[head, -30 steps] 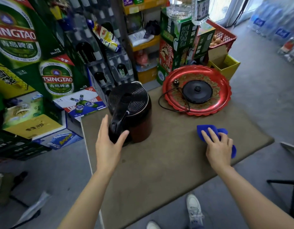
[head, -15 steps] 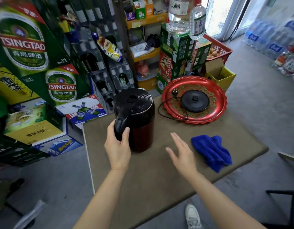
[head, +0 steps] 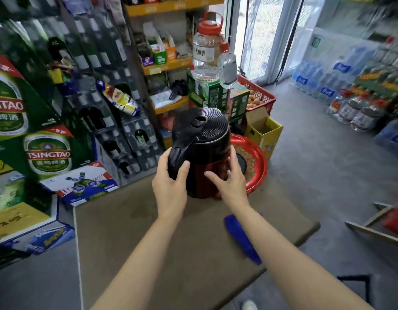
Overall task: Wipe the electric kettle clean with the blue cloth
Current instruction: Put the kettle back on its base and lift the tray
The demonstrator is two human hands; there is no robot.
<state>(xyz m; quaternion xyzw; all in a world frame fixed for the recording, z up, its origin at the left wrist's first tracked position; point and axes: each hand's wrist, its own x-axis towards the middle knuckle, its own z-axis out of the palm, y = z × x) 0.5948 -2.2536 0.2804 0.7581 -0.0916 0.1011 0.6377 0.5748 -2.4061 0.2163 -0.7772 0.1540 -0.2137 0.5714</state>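
Observation:
The electric kettle [head: 204, 151], with a dark red body and a ribbed black lid, stands upright near the far edge of the brown table [head: 148, 231]. My left hand [head: 171, 184] is wrapped around its black handle. My right hand [head: 231, 180] presses flat against the kettle's right side, fingers spread. The blue cloth [head: 240, 238] lies on the table to the right of my right forearm, which hides part of it. Neither hand touches the cloth.
A red tray [head: 257, 162] with the kettle's black base stands just behind and right of the kettle. Green beer cartons [head: 45, 151] and bottle crates crowd the left. Stacked boxes with clear bottles [head: 207, 57], a yellow box [head: 264, 130] and a red basket stand behind.
My right hand left the blue cloth on the table and came onto the kettle's side. My left hand closed around the handle. The view tilted up.

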